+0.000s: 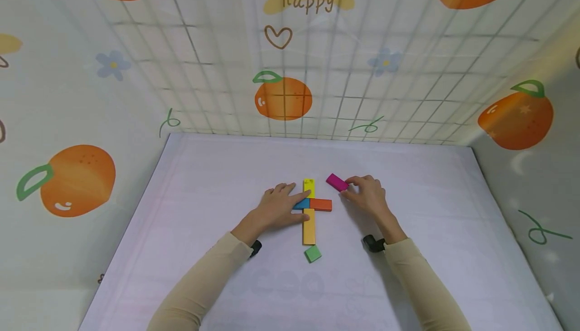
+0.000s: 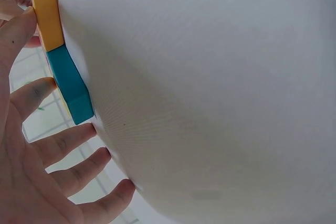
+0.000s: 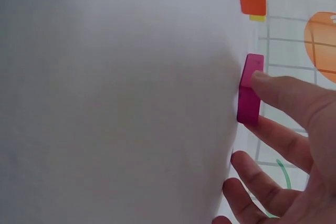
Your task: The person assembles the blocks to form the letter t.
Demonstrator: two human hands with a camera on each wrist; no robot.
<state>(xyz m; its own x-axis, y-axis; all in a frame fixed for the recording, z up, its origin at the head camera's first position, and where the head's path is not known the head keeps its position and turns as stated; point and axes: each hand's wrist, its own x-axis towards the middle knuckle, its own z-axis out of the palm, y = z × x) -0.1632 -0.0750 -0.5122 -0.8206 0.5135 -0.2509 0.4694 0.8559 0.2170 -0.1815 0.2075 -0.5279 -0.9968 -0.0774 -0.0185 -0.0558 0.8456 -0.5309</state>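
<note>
Several coloured blocks lie in a cross on the white table. A yellow block (image 1: 309, 188) is at the far end, a blue block (image 1: 301, 204) and an orange-red block (image 1: 320, 204) form the arms, and a yellow-orange block (image 1: 309, 230) runs toward the near side. My left hand (image 1: 277, 207) spreads over the cross's left side, its thumb touching the yellow-orange block and its index finger at the blue one, partly hiding it. To the right, my right hand (image 1: 369, 195) pinches a magenta block (image 3: 249, 95) between thumb and index finger, apart from the cross.
A green block (image 1: 313, 254) lies turned at an angle by the near end of the cross. The white table (image 1: 204, 170) meets printed cloth walls at its back and sides. Each wrist carries a black strap-on camera.
</note>
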